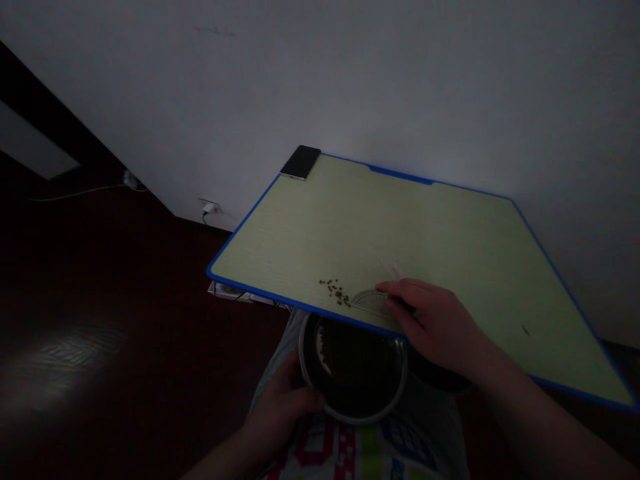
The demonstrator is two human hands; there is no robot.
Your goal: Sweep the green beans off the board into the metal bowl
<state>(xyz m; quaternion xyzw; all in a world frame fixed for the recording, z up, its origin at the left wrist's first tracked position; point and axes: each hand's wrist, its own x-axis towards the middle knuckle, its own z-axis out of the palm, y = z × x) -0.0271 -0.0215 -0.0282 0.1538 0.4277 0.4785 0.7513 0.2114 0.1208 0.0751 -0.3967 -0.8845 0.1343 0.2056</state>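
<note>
My right hand is closed on a clear, half-round protractor and rests over the front part of a pale folding table with a blue rim. Just left of the protractor lies a small scatter of brownish-green beans or seeds, too small to name surely. Below the table edge, my left hand grips the left side of a round metal bowl on my lap. Dark greenish contents show inside the bowl. A second dark round vessel is partly hidden under my right wrist.
A black phone or tablet lies at the table's far left corner. Behind stands a pale wall, with a plugged-in charger low on it. Dark red floor extends to the left. A small dark mark shows on the table's right side.
</note>
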